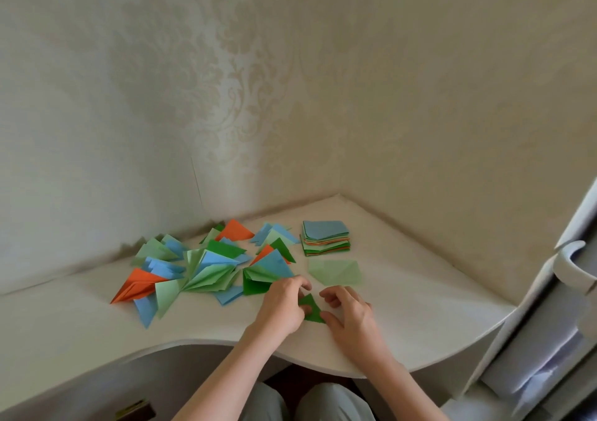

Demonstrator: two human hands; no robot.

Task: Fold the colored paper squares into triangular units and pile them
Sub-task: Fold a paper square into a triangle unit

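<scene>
Counter point(403, 317): white, curved edge, set in wallpapered corner
Green triangle point(310, 310): dark, creased, flat on counter
Fingers: left hand point(281, 307) and right hand point(350, 315) both curled, pinching triangle

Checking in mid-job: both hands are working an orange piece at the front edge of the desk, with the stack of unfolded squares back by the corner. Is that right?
Not quite. The head view shows the piece between the left hand and right hand is dark green, not orange. The rest holds: the stack of unfolded squares sits back by the corner.
</scene>
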